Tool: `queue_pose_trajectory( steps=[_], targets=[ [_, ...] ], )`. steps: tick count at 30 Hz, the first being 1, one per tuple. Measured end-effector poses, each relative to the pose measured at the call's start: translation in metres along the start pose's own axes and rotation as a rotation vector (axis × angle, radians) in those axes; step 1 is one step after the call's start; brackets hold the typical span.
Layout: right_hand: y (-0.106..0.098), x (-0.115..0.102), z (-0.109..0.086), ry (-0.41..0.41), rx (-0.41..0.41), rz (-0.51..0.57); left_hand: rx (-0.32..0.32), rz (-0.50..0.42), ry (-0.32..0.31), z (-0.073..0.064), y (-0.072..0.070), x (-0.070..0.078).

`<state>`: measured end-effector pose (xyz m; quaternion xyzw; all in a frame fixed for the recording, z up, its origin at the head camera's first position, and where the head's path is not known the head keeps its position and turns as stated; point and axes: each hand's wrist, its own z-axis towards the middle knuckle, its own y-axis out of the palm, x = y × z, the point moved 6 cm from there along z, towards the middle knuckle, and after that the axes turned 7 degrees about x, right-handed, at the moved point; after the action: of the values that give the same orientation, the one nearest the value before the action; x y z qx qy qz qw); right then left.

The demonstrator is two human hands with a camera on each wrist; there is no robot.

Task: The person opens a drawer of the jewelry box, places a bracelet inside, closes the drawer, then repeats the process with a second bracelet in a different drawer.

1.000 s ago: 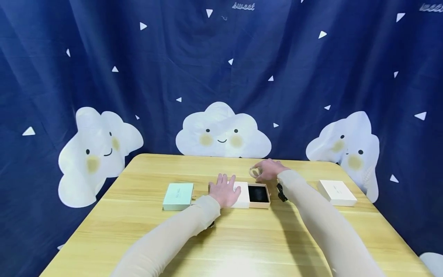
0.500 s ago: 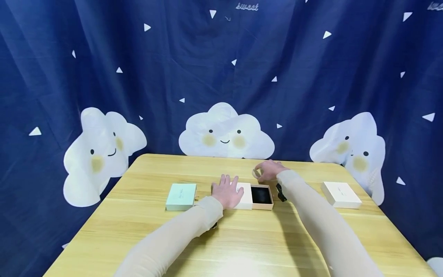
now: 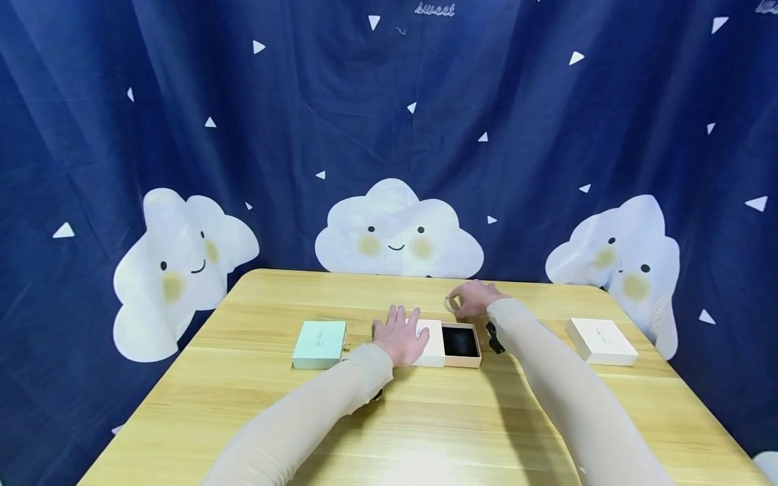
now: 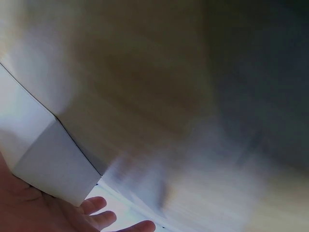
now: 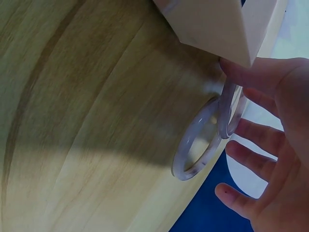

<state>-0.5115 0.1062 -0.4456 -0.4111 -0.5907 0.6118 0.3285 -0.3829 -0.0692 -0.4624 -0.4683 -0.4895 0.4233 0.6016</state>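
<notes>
My left hand rests on the white sleeve of a slide-out box, with its fingers straight and spread. From the sleeve's right side a pink-edged drawer with a black lining is pulled partway out. Behind the drawer, my right hand pinches a pale translucent bangle between thumb and fingers. A similar bangle lies on the table beside it in the right wrist view. The left wrist view shows a corner of the sleeve against the left hand; the rest is blurred.
A mint-green box stands left of the left hand. Farther right is a closed white box. The wooden table ends at a dark blue curtain with cloud prints.
The head view has shifted slightly. Both hands keep nearly the same place beside the box, and the bangle by the right hand sits a little differently.
</notes>
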Motion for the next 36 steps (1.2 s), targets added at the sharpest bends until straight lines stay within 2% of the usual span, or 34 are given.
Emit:
queue_pose_trajectory(
  steps=[7, 16, 22, 27, 36],
  targets=[
    [-0.003, -0.001, -0.002, -0.018, 0.015, -0.027, -0.002, 0.005, -0.003, 0.001, 0.001, 0.000],
    [-0.012, -0.002, -0.009, -0.065, 0.082, -0.018, -0.003, -0.002, -0.001, 0.002, 0.004, 0.001],
    [-0.019, -0.009, -0.017, -0.064, 0.091, -0.015, -0.009, -0.001, -0.007, 0.006, 0.010, -0.001],
    [-0.025, -0.011, -0.021, -0.057, 0.097, -0.024, -0.019, -0.004, -0.009, 0.005, 0.010, -0.001],
    [-0.039, -0.015, -0.040, -0.090, 0.102, -0.001, -0.008, -0.011, -0.010, 0.004, 0.009, 0.001]
  ],
)
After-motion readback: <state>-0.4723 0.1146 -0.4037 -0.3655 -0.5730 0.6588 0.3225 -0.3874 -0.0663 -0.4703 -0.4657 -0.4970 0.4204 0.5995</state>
